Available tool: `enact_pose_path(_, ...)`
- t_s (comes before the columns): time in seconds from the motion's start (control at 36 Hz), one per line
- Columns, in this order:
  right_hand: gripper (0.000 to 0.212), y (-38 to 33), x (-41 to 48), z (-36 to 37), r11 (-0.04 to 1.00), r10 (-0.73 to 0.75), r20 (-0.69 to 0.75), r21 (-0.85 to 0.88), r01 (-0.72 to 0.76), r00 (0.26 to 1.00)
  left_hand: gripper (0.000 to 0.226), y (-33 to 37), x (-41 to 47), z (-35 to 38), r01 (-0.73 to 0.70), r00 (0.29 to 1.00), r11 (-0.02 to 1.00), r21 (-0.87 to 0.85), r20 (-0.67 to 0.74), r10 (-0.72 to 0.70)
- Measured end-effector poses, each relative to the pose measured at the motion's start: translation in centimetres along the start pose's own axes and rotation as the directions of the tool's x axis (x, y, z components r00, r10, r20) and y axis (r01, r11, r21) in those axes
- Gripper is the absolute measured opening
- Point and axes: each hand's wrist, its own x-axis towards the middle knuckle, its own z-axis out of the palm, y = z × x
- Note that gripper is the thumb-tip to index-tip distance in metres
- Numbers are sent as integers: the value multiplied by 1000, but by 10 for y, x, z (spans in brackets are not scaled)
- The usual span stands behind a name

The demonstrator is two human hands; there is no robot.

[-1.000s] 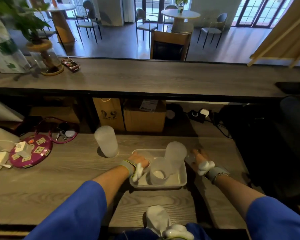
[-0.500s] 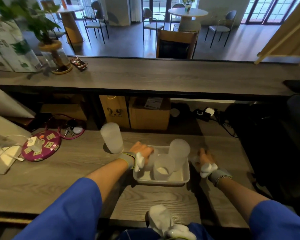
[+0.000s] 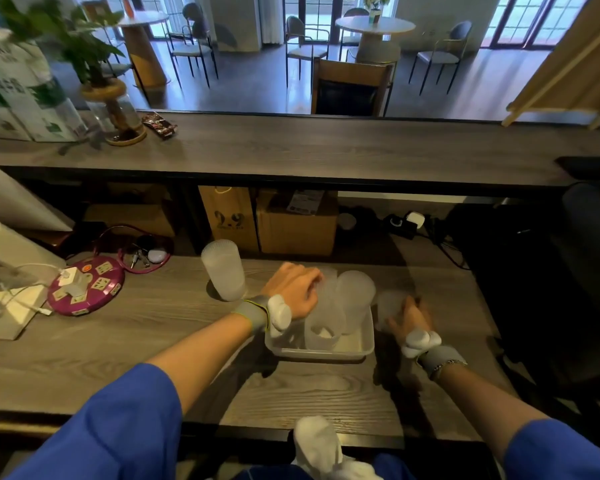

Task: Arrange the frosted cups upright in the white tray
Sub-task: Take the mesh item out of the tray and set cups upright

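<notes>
The white tray [image 3: 368,344] sits on the lower wooden table, just ahead of me. One frosted cup [image 3: 321,332] stands upright at the tray's front, and a second cup [image 3: 355,299] stands behind it on the right. My left hand [image 3: 293,291] reaches over the tray's back left corner with its fingers closed on a third frosted cup [image 3: 328,284]. My right hand [image 3: 409,318] is just right of the tray, wrapped around a blurred frosted cup [image 3: 388,306]. Another frosted cup [image 3: 224,270] stands mouth down on the table, left of the tray.
A round purple power strip [image 3: 85,289] and a ring with keys [image 3: 146,256] lie at the left, next to a white box [image 3: 7,306]. Cardboard boxes [image 3: 297,223] stand beneath the upper counter [image 3: 291,150]. A black chair [image 3: 586,271] is at the right.
My left hand moved from the tray's left rim to its back left corner and closed on a cup. My right hand stayed right of the tray with its cup.
</notes>
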Motion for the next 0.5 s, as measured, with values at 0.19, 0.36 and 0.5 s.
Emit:
enact_pose_path(0.19,38,-5,-4,-9,995,61,-114,86,-51,992,18,25,-20,5,-366,930,909,201,64,361)
enact_pose_path(0.36,35,-7,-13,-20,993,10,-266,114,21,964,22,31,-34,8,-426,905,855,296,138,403)
enact_pose_path(0.5,33,-20,-17,-29,984,-55,-363,138,112,930,26,30,-40,13,-388,918,885,256,188,348)
